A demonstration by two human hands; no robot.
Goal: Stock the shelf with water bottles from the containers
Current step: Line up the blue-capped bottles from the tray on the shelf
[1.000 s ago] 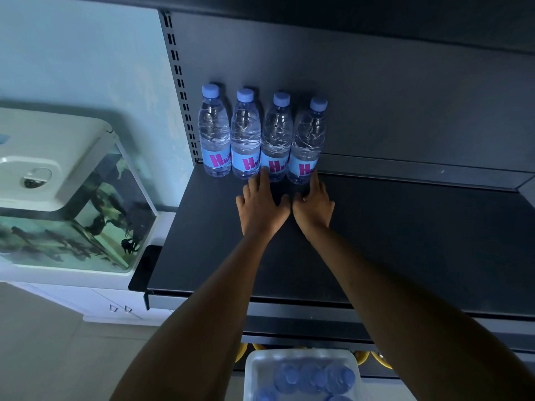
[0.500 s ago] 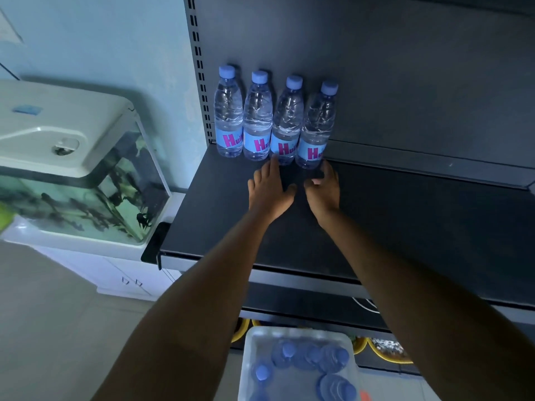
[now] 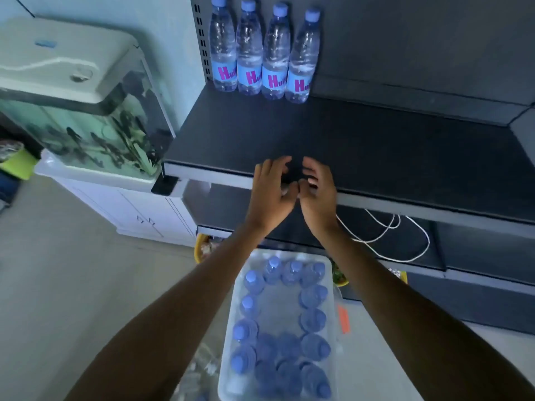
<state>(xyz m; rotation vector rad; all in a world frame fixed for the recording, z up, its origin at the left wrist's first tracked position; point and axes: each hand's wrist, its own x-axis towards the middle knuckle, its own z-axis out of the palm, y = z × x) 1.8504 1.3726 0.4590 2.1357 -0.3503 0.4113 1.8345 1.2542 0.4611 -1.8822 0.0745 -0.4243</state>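
— At the front edge of the dark shelf (image 3: pixel 362 140), the left hand (image 3: pixel 270 193) and the right hand (image 3: pixel 318 193) are pictured side by side, thumbs almost touching. What is being held?

— Nothing is held. The fingers of both hands are loosely curled and relaxed, with the palms turned toward each other.

— Where are the water bottles placed?

— Four water bottles (image 3: pixel 262 50) are lined up upright at the back left corner of the shelf, shoulder to shoulder. Blue caps are fitted, and blue labels with pink lettering are turned forward. The row is set well apart from the hands.

— And the supply?

— A clear plastic container (image 3: pixel 278 309) is seen on the floor (image 3: pixel 72 270) below the hands, between the forearms. Capped bottles (image 3: pixel 314 319) are stood along its walls, and its middle is left bare. An orange tag (image 3: pixel 343 318) is seen at its right side.

— What else is shown?

— A fish tank (image 3: pixel 86 111) with a pale lid is seen left of the shelf, set on a white cabinet (image 3: pixel 130 209). A white cable (image 3: pixel 385 230) is looped on the lower shelf (image 3: pixel 411 241), right of the right wrist.
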